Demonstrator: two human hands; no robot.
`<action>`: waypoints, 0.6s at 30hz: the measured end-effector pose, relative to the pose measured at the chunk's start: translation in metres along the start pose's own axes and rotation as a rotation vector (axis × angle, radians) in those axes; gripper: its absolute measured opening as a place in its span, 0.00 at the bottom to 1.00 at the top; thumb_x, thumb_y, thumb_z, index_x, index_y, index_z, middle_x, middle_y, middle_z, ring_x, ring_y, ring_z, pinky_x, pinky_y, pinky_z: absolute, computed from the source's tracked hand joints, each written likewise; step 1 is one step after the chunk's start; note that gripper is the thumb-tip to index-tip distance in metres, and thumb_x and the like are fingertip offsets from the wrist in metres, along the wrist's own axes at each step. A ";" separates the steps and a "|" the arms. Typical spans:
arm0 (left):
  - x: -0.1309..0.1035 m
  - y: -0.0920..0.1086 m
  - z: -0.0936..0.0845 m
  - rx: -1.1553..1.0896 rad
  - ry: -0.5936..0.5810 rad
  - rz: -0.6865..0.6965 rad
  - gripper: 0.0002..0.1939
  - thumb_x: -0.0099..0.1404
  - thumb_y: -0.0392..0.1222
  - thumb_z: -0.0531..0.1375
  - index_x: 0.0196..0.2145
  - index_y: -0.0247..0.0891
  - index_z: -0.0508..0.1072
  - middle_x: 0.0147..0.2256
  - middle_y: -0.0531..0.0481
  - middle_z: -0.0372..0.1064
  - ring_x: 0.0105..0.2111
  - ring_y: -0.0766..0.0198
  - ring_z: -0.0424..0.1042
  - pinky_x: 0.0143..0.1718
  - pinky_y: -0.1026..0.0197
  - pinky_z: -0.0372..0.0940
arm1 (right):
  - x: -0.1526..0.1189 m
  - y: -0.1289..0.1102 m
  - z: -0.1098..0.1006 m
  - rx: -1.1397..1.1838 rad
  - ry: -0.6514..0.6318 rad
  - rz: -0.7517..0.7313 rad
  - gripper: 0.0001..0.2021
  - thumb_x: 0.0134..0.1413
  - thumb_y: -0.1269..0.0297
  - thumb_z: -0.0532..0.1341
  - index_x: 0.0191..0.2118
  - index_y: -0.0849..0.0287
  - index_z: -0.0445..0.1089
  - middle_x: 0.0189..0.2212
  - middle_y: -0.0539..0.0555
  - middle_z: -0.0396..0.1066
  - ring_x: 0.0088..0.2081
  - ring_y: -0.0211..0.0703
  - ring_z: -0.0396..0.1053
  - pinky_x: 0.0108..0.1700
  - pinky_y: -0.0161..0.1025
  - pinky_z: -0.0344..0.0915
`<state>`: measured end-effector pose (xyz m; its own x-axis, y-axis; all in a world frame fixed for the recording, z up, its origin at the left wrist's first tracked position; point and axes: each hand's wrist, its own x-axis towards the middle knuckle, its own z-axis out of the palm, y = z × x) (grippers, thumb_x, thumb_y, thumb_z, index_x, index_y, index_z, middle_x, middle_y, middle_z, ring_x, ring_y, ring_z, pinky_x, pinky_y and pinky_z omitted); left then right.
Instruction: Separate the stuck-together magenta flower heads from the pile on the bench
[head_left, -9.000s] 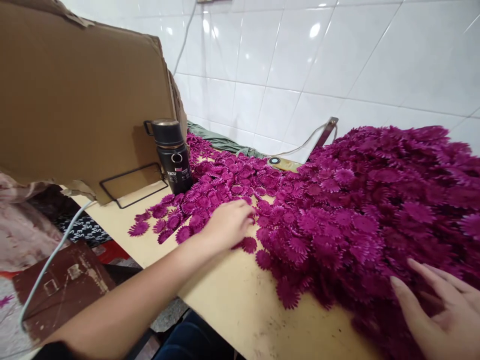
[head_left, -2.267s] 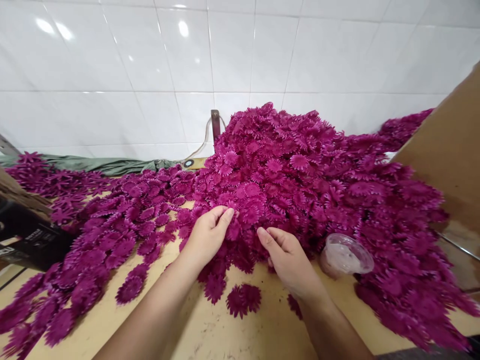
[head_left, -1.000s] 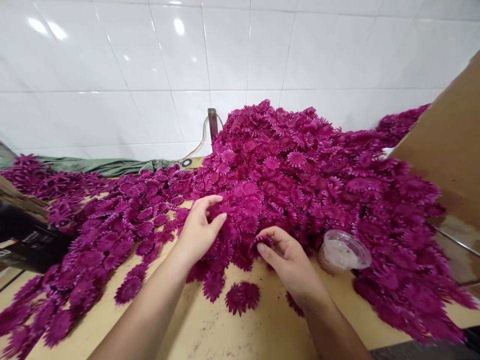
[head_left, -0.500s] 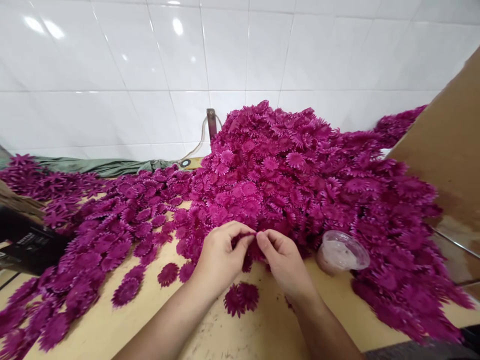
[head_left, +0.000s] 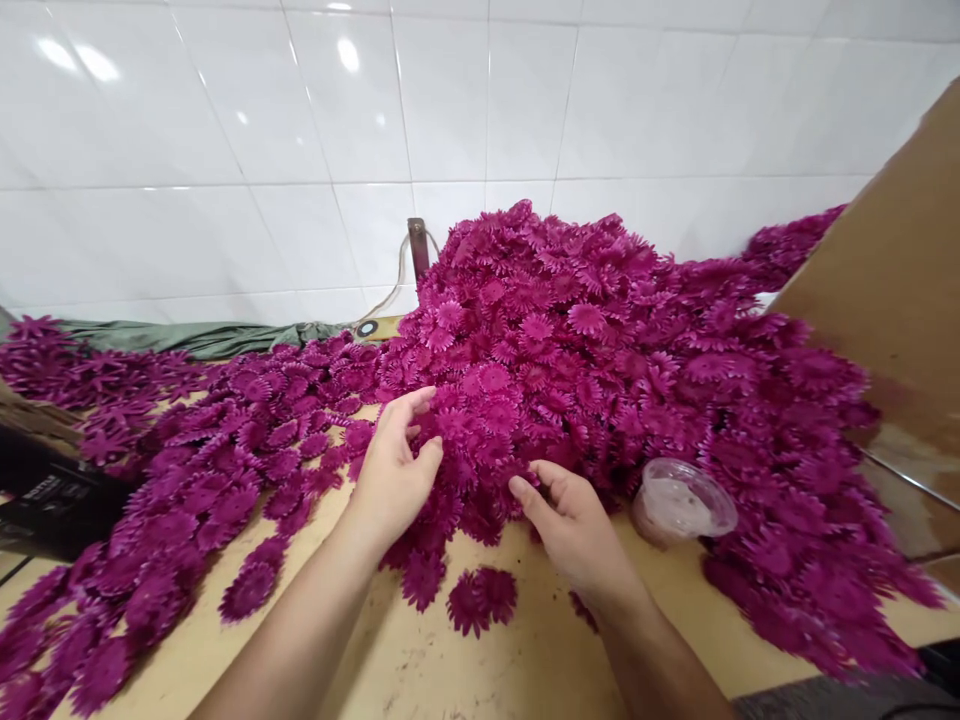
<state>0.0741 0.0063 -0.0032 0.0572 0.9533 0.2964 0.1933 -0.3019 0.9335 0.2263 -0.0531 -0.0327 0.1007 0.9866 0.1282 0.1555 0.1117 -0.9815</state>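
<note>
My left hand (head_left: 394, 470) is open, thumb and fingers apart, over the front left edge of a large heap of magenta fabric-like flower pieces (head_left: 540, 330). My right hand (head_left: 574, 525) has thumb and forefinger pinched on a magenta flower piece (head_left: 511, 474) at the front of the heap. That piece blends into the ones behind it, so its outline is hard to make out. Two overlapping flower pieces (head_left: 481, 600) lie on the pale tabletop between my forearms. Another single flower (head_left: 423, 578) rests just below my left hand.
Right of my right hand stands a clear plastic cup (head_left: 684, 502) with whitish contents. A cardboard panel (head_left: 892, 300) rises at the right. A dark box (head_left: 56, 500) is at the left, beside more spread flowers (head_left: 172, 525). White tiled wall (head_left: 300, 120) closes the back.
Both hands were pinched together at the front of the heap. My left hand has since come off, moved left and opened. My right hand stays nearly in place.
</note>
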 end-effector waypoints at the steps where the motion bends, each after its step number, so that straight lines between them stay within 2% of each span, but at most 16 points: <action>1: -0.006 0.001 0.003 0.054 -0.035 0.041 0.18 0.53 0.34 0.57 0.44 0.40 0.68 0.46 0.46 0.66 0.48 0.60 0.64 0.51 0.55 0.56 | 0.002 0.000 0.001 -0.025 0.013 -0.001 0.14 0.49 0.55 0.53 0.20 0.59 0.55 0.18 0.46 0.50 0.22 0.33 0.49 0.25 0.33 0.50; 4: -0.024 0.006 0.014 0.179 -0.254 0.099 0.10 0.57 0.40 0.57 0.37 0.41 0.72 0.38 0.48 0.71 0.40 0.59 0.69 0.45 0.56 0.61 | 0.005 0.002 0.004 -0.002 0.038 0.037 0.18 0.50 0.52 0.52 0.18 0.58 0.52 0.17 0.45 0.46 0.21 0.32 0.46 0.23 0.33 0.47; 7: -0.033 0.008 0.023 0.214 -0.338 0.133 0.09 0.55 0.41 0.59 0.35 0.42 0.74 0.35 0.49 0.73 0.37 0.59 0.69 0.42 0.57 0.62 | 0.007 0.005 0.006 0.090 0.019 0.056 0.19 0.50 0.50 0.51 0.19 0.59 0.56 0.18 0.46 0.50 0.23 0.33 0.49 0.25 0.33 0.51; 10: -0.028 0.007 0.027 0.100 -0.275 -0.004 0.07 0.55 0.36 0.56 0.30 0.40 0.74 0.29 0.51 0.73 0.31 0.62 0.69 0.36 0.60 0.63 | 0.005 0.003 0.007 0.131 -0.031 0.024 0.16 0.50 0.52 0.52 0.23 0.60 0.58 0.21 0.47 0.53 0.25 0.34 0.51 0.28 0.32 0.54; 13: -0.020 0.006 0.027 -0.132 -0.160 -0.194 0.03 0.51 0.37 0.58 0.22 0.37 0.70 0.21 0.55 0.67 0.22 0.68 0.64 0.27 0.65 0.60 | 0.001 -0.002 0.007 0.140 -0.121 0.007 0.10 0.49 0.57 0.56 0.27 0.60 0.60 0.23 0.46 0.55 0.26 0.34 0.52 0.28 0.32 0.55; 16: -0.012 0.006 0.025 -0.346 -0.068 -0.260 0.04 0.47 0.38 0.62 0.21 0.36 0.68 0.19 0.58 0.64 0.20 0.72 0.61 0.25 0.68 0.58 | -0.003 -0.006 0.007 0.160 -0.146 -0.004 0.08 0.49 0.60 0.56 0.29 0.59 0.60 0.24 0.47 0.57 0.26 0.34 0.54 0.30 0.32 0.56; 18: -0.005 0.006 0.021 -0.410 -0.015 -0.280 0.06 0.45 0.38 0.63 0.21 0.35 0.68 0.19 0.57 0.64 0.21 0.72 0.61 0.26 0.68 0.58 | -0.006 -0.005 0.008 0.165 -0.151 0.001 0.07 0.49 0.61 0.55 0.29 0.59 0.60 0.23 0.47 0.57 0.26 0.34 0.53 0.29 0.32 0.55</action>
<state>0.0958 -0.0004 -0.0033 0.0725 0.9971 0.0232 -0.1980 -0.0084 0.9802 0.2173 -0.0582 -0.0299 -0.0495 0.9919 0.1169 -0.0089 0.1166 -0.9931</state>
